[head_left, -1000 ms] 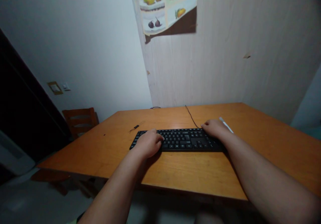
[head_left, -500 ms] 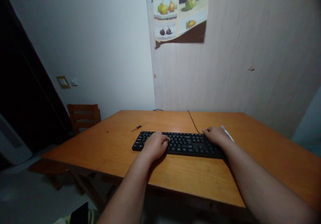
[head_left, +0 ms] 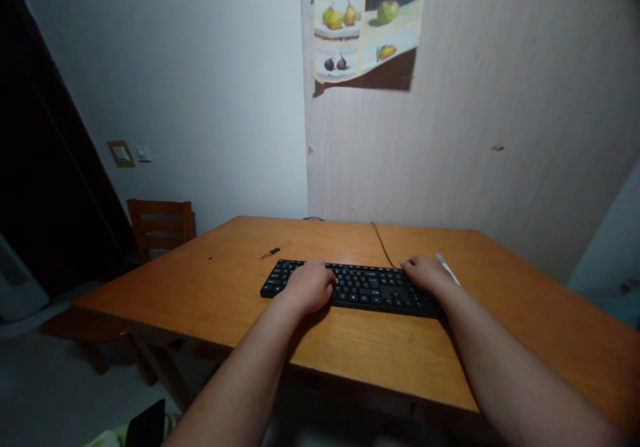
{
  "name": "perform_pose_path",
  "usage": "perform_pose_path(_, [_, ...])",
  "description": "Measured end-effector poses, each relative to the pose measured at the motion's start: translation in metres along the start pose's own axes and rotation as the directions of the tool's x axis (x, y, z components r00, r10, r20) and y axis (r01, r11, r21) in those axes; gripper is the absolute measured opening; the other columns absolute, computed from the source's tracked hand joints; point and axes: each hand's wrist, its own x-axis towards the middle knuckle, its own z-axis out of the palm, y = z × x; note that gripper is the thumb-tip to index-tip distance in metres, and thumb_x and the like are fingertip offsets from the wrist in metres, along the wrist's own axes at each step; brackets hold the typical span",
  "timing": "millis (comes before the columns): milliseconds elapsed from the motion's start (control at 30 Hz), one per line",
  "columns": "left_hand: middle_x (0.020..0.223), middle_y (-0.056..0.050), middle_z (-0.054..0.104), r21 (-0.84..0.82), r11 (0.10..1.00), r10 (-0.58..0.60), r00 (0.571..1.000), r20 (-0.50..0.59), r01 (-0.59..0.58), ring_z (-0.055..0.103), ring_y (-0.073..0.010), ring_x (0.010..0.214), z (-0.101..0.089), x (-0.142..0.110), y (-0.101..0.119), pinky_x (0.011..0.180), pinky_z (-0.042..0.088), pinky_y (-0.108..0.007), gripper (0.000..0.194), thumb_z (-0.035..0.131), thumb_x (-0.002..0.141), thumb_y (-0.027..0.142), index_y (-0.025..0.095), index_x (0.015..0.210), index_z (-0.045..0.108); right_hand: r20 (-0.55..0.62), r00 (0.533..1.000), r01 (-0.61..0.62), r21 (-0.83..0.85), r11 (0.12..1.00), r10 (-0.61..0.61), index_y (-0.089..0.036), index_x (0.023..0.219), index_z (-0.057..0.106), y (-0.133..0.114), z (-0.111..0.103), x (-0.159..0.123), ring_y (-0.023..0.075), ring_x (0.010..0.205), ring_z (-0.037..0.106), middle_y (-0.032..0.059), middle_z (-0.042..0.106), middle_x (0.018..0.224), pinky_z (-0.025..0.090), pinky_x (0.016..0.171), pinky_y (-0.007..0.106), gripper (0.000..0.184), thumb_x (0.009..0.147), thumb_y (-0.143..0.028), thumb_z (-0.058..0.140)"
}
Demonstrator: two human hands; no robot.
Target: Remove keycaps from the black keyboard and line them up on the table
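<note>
A black full-size keyboard (head_left: 367, 287) lies flat on the wooden table, tilted slightly in the view. My left hand (head_left: 310, 285) rests palm down on its left part, thumb stretched to the right over the keys; the other fingertips are largely hidden behind the hand. Over the number-pad end lies my right hand (head_left: 425, 273), its thumb side pointing left near the back edge and its remaining fingers mostly out of sight. Neither hand lifts the keyboard. From its back edge a dark cable (head_left: 383, 243) runs away toward the wall.
Just right of my right hand lies a slim white stick-like object (head_left: 447, 268). A small black piece with a thin loop (head_left: 275, 251) is behind the keyboard. The wooden table (head_left: 200, 293) reaches the wall, and a chair (head_left: 160, 225) stands beyond its left side.
The view has shifted slightly, so the table and keyboard appear a little further left. Both hands keep their places on the keyboard.
</note>
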Motion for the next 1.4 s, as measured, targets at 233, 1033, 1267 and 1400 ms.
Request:
perform_pose_path(233, [0.095,-0.009,0.06,0.078,0.997,0.011,1.0,0.022,-0.013,0.058,-0.0259,0.089,-0.001,0.002,-0.002,0.076,0.046,-0.036,0.03,0.046,0.083,0.025,0.027,0.098,0.073,0.018,1.0,-0.018,0.019,1.0,0.017,-0.02,0.094,0.074,0.0,0.002,0.002,0.0289,0.106,0.062,0.0158,0.071,0.103,0.037,0.098,0.043,0.047,0.089,-0.048,0.037])
perform_pose_path(1033, [0.095,-0.007,0.06,0.056,0.995,0.085,0.996,-0.014,-0.085,0.058,-0.0237,0.089,0.003,0.004,0.01,0.076,0.046,-0.033,0.032,0.045,0.084,0.024,0.03,0.102,0.071,0.028,0.999,-0.022,0.034,0.999,0.021,-0.021,0.094,0.074,-0.001,0.001,0.002,0.0285,0.104,0.063,0.0149,0.071,0.102,0.037,0.098,0.041,0.045,0.088,-0.048,0.039])
perform_pose_path(1267, [0.095,-0.008,0.061,0.075,0.995,0.067,0.998,0.023,-0.068,0.059,-0.0244,0.089,-0.001,0.007,0.011,0.076,0.048,-0.035,0.032,0.047,0.083,0.023,0.029,0.101,0.072,0.024,0.999,-0.035,0.042,0.999,0.034,-0.022,0.095,0.074,-0.002,0.001,0.001,0.0281,0.106,0.062,0.0143,0.071,0.102,0.037,0.098,0.04,0.043,0.088,-0.048,0.041])
perform_pose_path(1400, [0.096,-0.007,0.061,0.05,0.996,0.07,0.997,0.039,-0.071,0.059,-0.0234,0.091,-0.001,0.009,0.01,0.079,0.047,-0.033,0.032,0.048,0.082,0.022,0.029,0.1,0.072,0.029,0.999,-0.038,0.038,0.999,0.036,-0.022,0.097,0.074,-0.002,0.001,0.001,0.0279,0.108,0.061,0.0144,0.071,0.103,0.037,0.099,0.041,0.045,0.088,-0.049,0.039])
